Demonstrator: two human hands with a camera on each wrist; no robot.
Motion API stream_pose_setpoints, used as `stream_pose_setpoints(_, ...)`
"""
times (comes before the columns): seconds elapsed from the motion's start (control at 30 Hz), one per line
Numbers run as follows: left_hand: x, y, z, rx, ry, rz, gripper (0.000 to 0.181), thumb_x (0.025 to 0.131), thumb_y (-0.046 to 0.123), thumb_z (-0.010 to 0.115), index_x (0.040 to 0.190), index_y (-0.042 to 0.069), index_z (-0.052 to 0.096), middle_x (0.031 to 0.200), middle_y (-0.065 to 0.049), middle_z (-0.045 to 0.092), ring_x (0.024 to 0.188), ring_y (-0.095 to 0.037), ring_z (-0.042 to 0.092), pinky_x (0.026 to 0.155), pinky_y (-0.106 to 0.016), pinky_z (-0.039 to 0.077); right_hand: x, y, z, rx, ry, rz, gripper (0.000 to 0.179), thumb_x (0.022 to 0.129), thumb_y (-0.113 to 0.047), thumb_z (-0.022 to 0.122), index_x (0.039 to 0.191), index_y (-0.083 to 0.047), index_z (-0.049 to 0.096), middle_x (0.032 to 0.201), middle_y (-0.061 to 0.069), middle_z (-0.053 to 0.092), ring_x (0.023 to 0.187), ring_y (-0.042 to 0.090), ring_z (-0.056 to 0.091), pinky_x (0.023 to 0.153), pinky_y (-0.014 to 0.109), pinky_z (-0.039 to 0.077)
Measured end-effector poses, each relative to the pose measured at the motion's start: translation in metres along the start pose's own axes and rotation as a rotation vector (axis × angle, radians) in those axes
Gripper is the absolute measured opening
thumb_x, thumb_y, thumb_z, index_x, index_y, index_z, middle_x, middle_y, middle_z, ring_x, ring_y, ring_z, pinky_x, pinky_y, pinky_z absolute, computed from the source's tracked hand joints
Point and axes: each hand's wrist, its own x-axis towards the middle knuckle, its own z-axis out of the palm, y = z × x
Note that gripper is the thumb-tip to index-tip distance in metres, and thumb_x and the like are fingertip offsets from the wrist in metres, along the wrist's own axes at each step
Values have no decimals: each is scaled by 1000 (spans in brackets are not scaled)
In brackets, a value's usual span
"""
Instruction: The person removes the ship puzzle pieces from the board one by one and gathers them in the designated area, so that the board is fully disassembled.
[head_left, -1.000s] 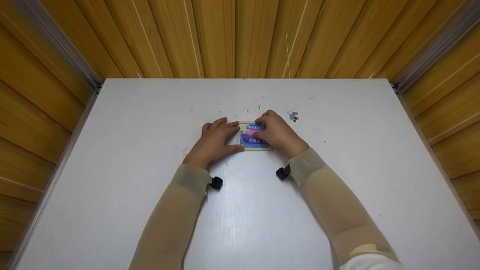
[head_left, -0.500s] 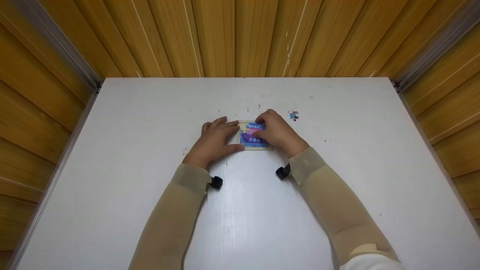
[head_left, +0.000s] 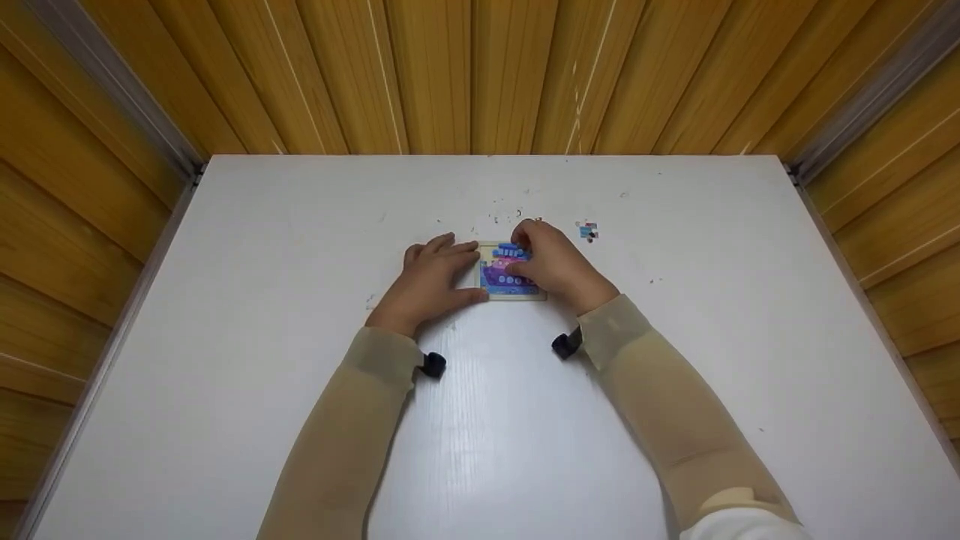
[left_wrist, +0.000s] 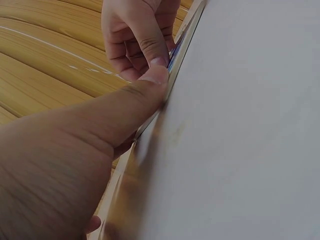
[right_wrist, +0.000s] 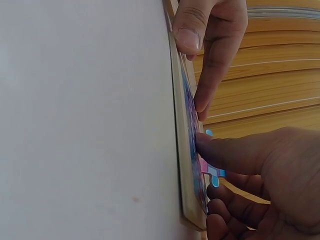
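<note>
A small square jigsaw puzzle (head_left: 492, 281) with a purple and pink ship picture lies on the white table in a pale wooden frame (head_left: 517, 297). My left hand (head_left: 429, 289) rests at its left side, fingers fairly straight, with the thumb at the near corner and a fingertip at the far corner. Over the puzzle's right part, my right hand (head_left: 559, 266) pinches a blue and pink puzzle piece (right_wrist: 214, 171), which stands tilted up from the picture in the right wrist view. That hand covers the puzzle's right side in the head view.
A loose puzzle piece (head_left: 589, 231) lies on the table (head_left: 480, 450) to the right of the puzzle, beyond the right hand. Small dark specks are scattered behind the puzzle. Wood-patterned panels (head_left: 480, 75) stand along the table's far edge and both sides.
The right hand's fingertips have shifted slightly at the puzzle's far side, and the blue top part of the ship now looks lifted and tilted. The left hand has stayed in place.
</note>
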Motion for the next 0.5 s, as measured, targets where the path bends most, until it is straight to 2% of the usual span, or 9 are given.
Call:
stream_pose_setpoints(0.23, 0, 0, 1, -1, -5, -10, 81, 101, 63, 80, 169, 27, 55, 183, 11, 42, 179, -24, 19, 144, -59, 13, -1, 0, 0, 14, 1, -6, 37, 104, -20, 83, 134, -10, 63, 126, 11, 67, 117, 29, 60, 114, 49, 53)
stream_pose_setpoints(0.37, 0, 1, 0, 3, -5, -3, 83, 100, 63, 80, 169, 25, 55, 183, 10, 43, 179, -25, 19, 144, -60, 13, -1, 0, -2, 21, 2, -6, 30, 108, -18, 77, 134, -11, 64, 126, 11, 67, 117, 29, 60, 114, 50, 54)
stream_pose_setpoints(0.5, 0, 1, -1, 5, -6, 7, 84, 100, 64, 80, 169, 24, 55, 183, 8, 43, 179, -26, 19, 143, -60, 13, -3, 0, -4, 42, -1, -3, 25, 111, -9, 68, 135, -10, 65, 128, 12, 68, 117, 29, 61, 114, 51, 54)
